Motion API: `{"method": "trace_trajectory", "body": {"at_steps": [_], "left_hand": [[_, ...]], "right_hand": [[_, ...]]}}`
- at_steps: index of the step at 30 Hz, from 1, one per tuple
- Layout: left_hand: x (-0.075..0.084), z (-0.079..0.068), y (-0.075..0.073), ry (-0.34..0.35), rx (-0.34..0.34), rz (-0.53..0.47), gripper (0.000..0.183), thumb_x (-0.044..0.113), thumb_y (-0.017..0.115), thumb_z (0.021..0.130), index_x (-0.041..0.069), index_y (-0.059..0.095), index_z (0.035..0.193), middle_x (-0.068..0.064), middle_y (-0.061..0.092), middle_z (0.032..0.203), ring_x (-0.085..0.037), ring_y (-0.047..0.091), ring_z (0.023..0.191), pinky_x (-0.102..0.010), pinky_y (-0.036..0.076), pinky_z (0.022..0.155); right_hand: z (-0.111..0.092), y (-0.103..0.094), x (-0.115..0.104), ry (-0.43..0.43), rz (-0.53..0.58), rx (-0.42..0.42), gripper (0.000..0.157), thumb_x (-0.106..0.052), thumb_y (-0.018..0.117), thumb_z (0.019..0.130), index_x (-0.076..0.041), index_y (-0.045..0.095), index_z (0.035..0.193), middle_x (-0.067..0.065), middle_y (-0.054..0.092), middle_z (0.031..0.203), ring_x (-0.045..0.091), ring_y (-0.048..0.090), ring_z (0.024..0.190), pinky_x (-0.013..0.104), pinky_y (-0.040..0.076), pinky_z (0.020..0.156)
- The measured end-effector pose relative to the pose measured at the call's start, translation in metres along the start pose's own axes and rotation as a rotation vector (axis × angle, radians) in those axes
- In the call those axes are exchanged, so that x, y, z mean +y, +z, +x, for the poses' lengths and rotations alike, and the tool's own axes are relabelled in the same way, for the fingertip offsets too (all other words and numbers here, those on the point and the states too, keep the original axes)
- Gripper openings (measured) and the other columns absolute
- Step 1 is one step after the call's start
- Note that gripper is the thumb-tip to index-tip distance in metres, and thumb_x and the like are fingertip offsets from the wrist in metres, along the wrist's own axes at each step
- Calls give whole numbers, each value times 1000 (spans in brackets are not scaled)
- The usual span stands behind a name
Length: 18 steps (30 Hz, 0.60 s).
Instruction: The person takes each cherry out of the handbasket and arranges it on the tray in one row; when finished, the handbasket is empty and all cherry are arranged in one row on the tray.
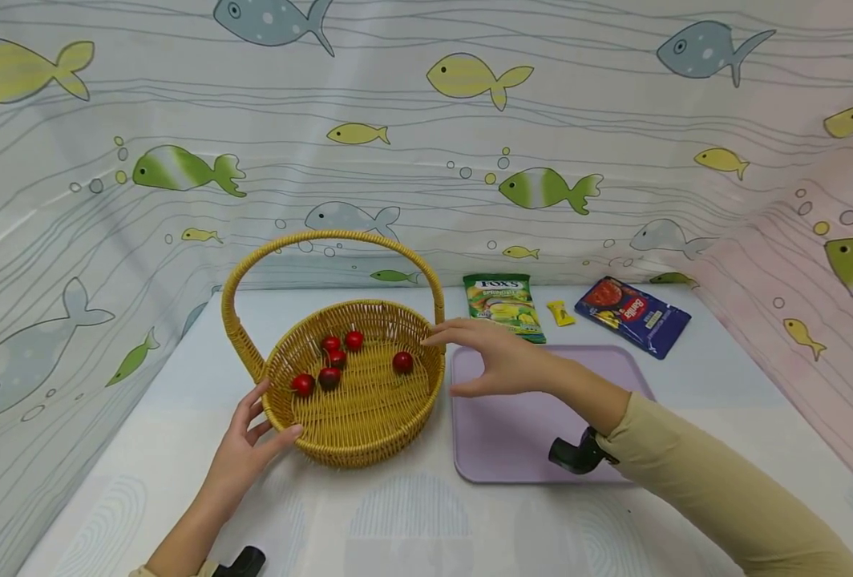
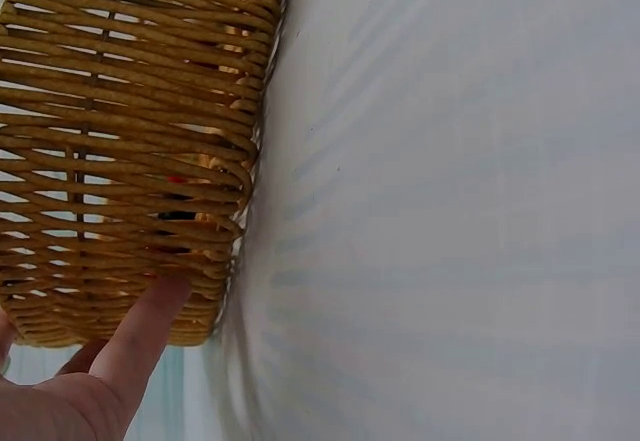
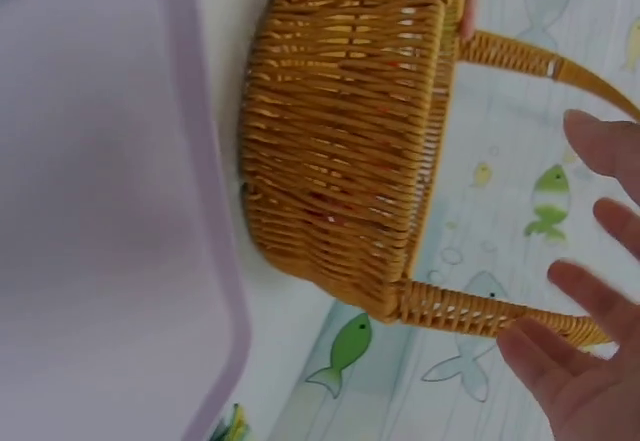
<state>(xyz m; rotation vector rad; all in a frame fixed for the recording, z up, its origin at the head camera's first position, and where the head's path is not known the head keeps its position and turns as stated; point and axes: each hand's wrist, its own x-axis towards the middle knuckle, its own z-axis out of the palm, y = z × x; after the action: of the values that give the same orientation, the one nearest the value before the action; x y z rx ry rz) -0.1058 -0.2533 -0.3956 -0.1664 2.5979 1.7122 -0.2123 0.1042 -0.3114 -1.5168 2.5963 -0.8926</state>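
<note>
A yellow wicker basket [image 1: 354, 449] with a tall arched handle stands on the table, several red cherries [image 1: 402, 363] inside it. At the basket's left side is my left hand [image 1: 242, 449], its fingers and thumb spread against the outer wall. In the left wrist view, one extended finger [image 2: 145, 336] touches the weave. My right hand [image 1: 499, 357] hovers by the basket's right rim, fingers spread and thumb apart, holding nothing. The right wrist view has these fingers [image 3: 590, 291] around the height of the handle, above the rim.
Right of the basket lies a lilac tray [image 1: 499, 457], partly beneath my right forearm. Behind it are a green Fox's candy bag [image 1: 503, 307], a small yellow wrapped candy [image 1: 560, 312] and a blue Barilla pouch [image 1: 633, 316]. Fish-patterned sheeting [image 1: 398, 168] encloses the table.
</note>
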Motion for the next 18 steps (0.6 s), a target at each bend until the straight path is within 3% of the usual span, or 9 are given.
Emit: {"method": "trace_trajectory", "body": {"at_steps": [5, 9, 18], "left_hand": [[0, -1, 0, 0, 6, 7, 88, 26, 65, 89, 20, 3, 151, -24, 16, 145, -42, 34, 127, -48, 39, 92], [1, 0, 0, -1, 8, 13, 88, 27, 65, 89, 20, 4, 151, -24, 17, 145, -42, 34, 127, -43, 41, 91], [2, 0, 0, -17, -5, -17, 87, 22, 63, 90, 20, 1, 151, -25, 13, 147, -42, 31, 129, -53, 34, 95]], "right_hand": [[9, -4, -2, 37, 13, 9, 56, -21, 77, 77, -14, 55, 128, 4, 49, 134, 19, 44, 123, 42, 40, 93], [18, -2, -5, 8, 35, -43, 56, -20, 75, 79, -16, 54, 130, -1, 51, 132, 15, 44, 123, 39, 38, 96], [56, 12, -12, -60, 82, -148, 49, -19, 71, 83, -12, 54, 129, 0, 52, 129, 12, 44, 121, 30, 36, 98]]}}
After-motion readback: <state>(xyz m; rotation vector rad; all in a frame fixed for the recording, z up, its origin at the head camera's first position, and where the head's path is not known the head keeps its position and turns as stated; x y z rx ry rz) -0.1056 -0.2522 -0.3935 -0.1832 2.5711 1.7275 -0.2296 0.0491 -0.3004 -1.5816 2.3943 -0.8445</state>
